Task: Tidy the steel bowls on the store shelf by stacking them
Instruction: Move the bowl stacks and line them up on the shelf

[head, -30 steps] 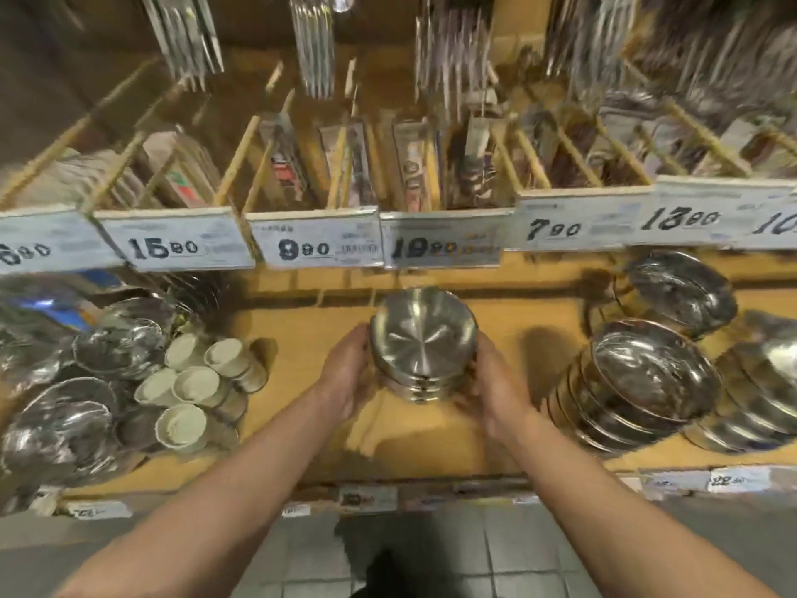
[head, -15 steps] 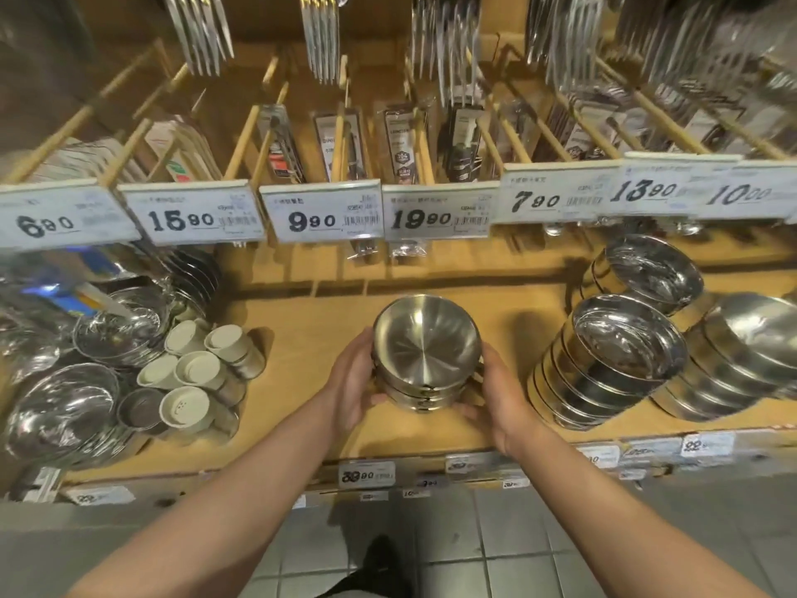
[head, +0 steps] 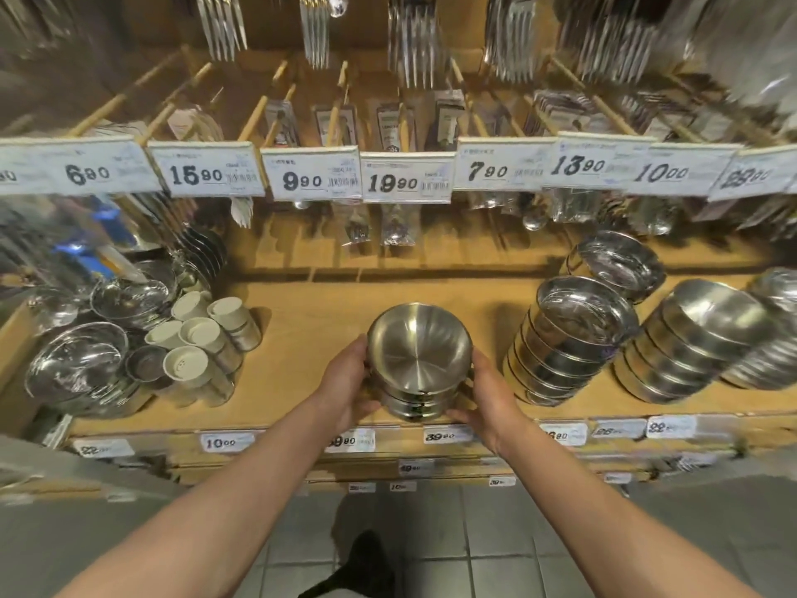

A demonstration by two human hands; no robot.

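A short stack of steel bowls (head: pixel 416 358) stands near the front edge of the wooden shelf (head: pixel 302 347), at its middle. My left hand (head: pixel 347 384) grips the stack's left side and my right hand (head: pixel 489 392) grips its right side, fingers curled under the lower bowls. The top bowl's inside is bare and shiny. Right of it lean taller stacks of steel bowls (head: pixel 569 338), with more bowl stacks (head: pixel 690 347) further right and one stack behind (head: pixel 616 265).
White-lidded steel cups (head: pixel 202 343) and wrapped steel bowls (head: pixel 77 364) crowd the shelf's left end. Price tags (head: pixel 405 179) hang on a rail above, with packaged cutlery behind. The tiled floor and my shoe (head: pixel 366 563) show below.
The stack has come slightly toward the shelf's front edge between my hands. The view has tilted down and steadied; my grip on both sides is the same.
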